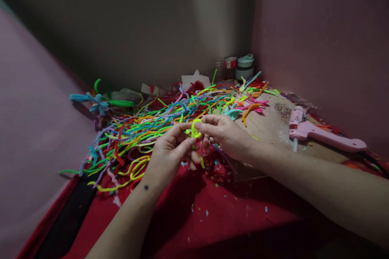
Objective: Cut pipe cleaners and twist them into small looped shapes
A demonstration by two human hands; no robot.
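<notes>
Between my two hands is a bright yellow pipe cleaner (196,128), bent into small loops, with a loose end hanging below the fingers. My left hand (172,147) pinches it from the left with thumb and fingertips. From the right, my right hand (226,135) grips the same piece, thumb and index finger at the top of the loop. Just behind the hands spreads a large heap of many-coloured pipe cleaners (142,129). Some of the yellow piece is covered by my fingers.
A pink glue gun (322,131) lies on a board (267,123) at the right. Bent pipe-cleaner pieces (251,111) rest at the board's left. A lidded cup (244,67) stands at the back by the wall. Small scraps dot the red cloth (219,214).
</notes>
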